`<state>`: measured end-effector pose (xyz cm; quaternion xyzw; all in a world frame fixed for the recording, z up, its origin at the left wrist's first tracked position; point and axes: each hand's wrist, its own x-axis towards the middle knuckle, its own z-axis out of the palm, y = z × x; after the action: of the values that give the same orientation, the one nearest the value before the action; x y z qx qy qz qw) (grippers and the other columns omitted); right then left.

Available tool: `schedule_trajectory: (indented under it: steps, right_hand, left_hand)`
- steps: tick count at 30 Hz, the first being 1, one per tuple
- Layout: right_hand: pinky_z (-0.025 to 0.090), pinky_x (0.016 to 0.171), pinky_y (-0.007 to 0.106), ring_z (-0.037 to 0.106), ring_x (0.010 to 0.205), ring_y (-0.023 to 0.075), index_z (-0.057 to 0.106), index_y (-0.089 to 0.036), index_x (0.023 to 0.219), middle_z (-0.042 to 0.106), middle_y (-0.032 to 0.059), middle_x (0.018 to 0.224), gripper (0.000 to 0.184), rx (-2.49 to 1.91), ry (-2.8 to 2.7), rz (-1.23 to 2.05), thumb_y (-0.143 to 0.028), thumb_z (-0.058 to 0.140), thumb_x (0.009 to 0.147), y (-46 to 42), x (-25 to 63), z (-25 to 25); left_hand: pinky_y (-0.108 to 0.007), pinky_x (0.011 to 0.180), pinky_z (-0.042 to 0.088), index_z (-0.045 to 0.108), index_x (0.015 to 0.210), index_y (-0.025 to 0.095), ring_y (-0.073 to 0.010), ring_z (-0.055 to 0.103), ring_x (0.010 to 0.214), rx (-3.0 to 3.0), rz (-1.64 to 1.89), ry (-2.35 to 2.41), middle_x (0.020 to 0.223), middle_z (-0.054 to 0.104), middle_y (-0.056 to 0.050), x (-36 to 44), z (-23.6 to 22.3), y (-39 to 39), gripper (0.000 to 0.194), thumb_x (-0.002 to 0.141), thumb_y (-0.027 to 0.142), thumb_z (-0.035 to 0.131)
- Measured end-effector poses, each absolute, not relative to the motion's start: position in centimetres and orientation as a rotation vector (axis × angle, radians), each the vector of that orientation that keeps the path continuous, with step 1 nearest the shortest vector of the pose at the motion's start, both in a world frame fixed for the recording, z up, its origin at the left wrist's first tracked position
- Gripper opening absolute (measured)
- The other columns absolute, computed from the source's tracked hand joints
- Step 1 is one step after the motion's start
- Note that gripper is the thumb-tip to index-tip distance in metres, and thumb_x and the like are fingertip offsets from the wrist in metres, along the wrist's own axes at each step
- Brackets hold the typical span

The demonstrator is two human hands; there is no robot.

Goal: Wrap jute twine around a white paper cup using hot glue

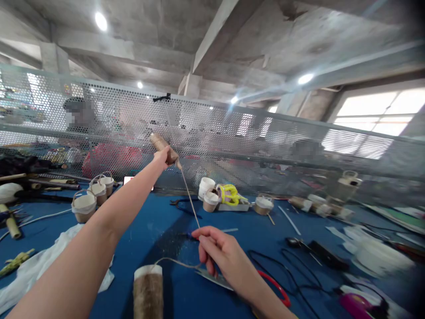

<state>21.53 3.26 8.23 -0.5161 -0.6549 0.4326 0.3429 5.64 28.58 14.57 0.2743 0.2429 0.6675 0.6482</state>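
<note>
My left hand [161, 157] is stretched out far ahead, fingers wrapped round a brown cylinder [160, 144] that looks wound with twine. A taut cord [189, 192] runs from its lower tip down to my right hand [217, 250], which pinches it between thumb and fingertips. Close to me stands a brown spool of twine [148, 290] with a white top. A slack strand [175, 260] leads from this spool towards my right hand. Beneath that hand lies a metal blade [215, 280]; a red handle loop [277, 285] shows beside the wrist, partly hidden by my forearm.
Small white-and-brown buckets [84, 206] stand at the left, near a white cloth [59, 252]. Pliers [181, 204], yellow-handled scissors [229, 195] and more buckets sit towards the back. Black cables [292, 270] cross the right side. A perforated metal screen [212, 146] bounds the blue table.
</note>
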Motion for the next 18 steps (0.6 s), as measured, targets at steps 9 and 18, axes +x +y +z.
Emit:
schedule_trajectory:
  steps: [9,18]
  right_hand:
    - [0.031,0.036,0.019,0.041,0.039,0.0051,0.054,-0.016,0.089,0.052,-0.0046,0.057,0.02,-1.182,-1.582,0.899,-0.031,0.047,0.079,5.5,21.9,10.9]
    - [0.034,0.036,0.018,0.044,0.04,0.0041,0.058,-0.017,0.085,0.056,-0.0034,0.058,0.012,-0.871,-1.604,0.888,-0.024,0.049,0.08,5.0,19.8,15.3]
  left_hand:
    - [-0.041,0.079,0.05,0.051,0.114,0.014,-0.0212,0.058,0.095,0.67,1.583,0.613,0.113,0.055,-0.009,5.0,14.0,27.9,0.029,0.087,0.027,0.051]
    - [-0.041,0.079,0.05,0.052,0.113,0.014,-0.0213,0.058,0.095,0.755,1.653,0.549,0.113,0.056,-0.009,5.0,13.3,27.6,0.029,0.087,0.026,0.051]
